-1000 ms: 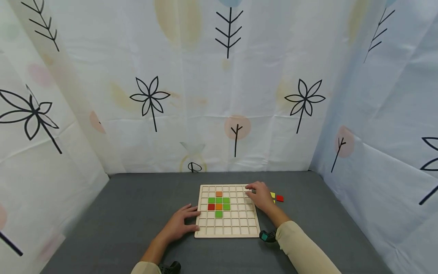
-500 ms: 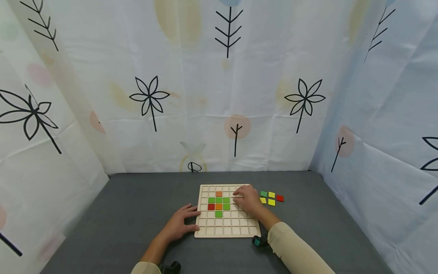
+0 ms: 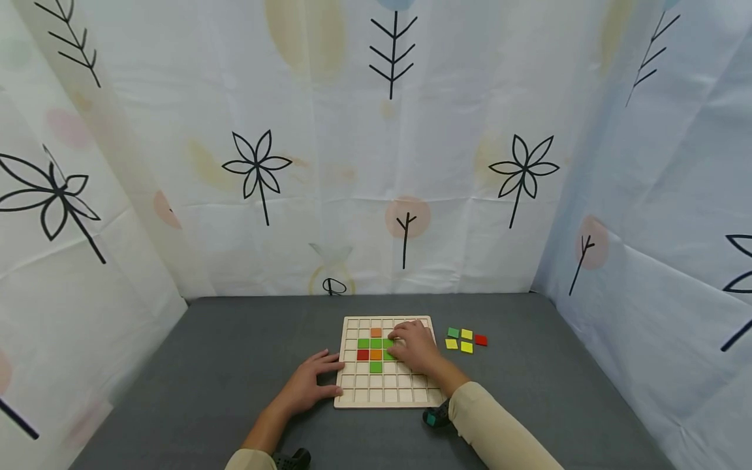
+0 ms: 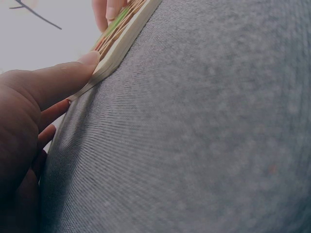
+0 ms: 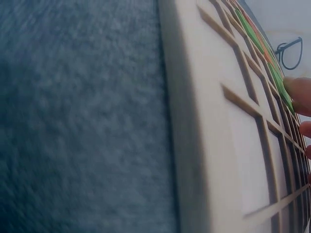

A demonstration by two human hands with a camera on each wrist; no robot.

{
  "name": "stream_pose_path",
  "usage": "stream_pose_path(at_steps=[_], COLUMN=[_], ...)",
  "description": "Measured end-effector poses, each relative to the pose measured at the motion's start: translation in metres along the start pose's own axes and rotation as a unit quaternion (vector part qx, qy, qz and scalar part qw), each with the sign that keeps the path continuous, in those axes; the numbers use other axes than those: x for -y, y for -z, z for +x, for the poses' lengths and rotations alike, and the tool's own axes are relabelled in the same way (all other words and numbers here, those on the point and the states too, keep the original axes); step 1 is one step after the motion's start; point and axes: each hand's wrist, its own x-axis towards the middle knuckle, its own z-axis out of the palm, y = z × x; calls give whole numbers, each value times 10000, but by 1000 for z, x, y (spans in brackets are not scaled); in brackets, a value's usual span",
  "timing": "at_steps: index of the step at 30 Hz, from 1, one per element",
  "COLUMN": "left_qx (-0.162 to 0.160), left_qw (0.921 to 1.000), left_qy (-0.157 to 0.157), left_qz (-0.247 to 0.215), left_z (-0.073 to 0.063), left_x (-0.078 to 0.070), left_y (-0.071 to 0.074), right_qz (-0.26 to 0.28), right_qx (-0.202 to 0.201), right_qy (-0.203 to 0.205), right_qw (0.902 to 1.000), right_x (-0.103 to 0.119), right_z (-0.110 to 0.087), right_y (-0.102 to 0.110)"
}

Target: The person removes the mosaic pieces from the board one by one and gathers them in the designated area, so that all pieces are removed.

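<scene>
A square wooden grid board (image 3: 352, 391) lies on the table. Several coloured tiles sit in its cells: an orange tile (image 3: 376, 332) at the top, a row of green tiles, a red tile (image 3: 362, 355), an orange tile (image 3: 376, 355) and a lower green tile (image 3: 376, 367). My left hand (image 3: 308, 380) steadies the board's left side; in the left wrist view its thumb (image 4: 73, 75) rests on the near corner. My right hand (image 3: 416, 346) is over the board, thumb and fingertips at the green tiles on the right. Whether anything is between those fingers is hidden.
Right of the board lie loose tiles: a green tile (image 3: 453, 332), several yellow tiles (image 3: 467, 334) and a red tile (image 3: 480, 340). The grey table (image 3: 235, 352) meets patterned white curtains (image 3: 329, 196) at its back and sides.
My right hand has moved left from the board's right edge to the green tiles, uncovering the loose tiles on the right. My left hand has stayed in place.
</scene>
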Motion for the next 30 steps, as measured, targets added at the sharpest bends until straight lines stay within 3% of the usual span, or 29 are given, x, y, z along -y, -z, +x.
stream_pose_path(at_steps=[22,30], left_qx=[21,-2], left_qw=[10000,10000], left_qy=[-3,-23], left_qz=[-78,-71], left_z=[-1,-1], left_x=[-1,-2], left_y=[2,1], right_qz=[-12,88], right_qx=[-205,-161], right_qy=[-144,-406], right_qw=[9997,9990], right_x=[3,6], right_z=[1,4], right_y=[-6,-4])
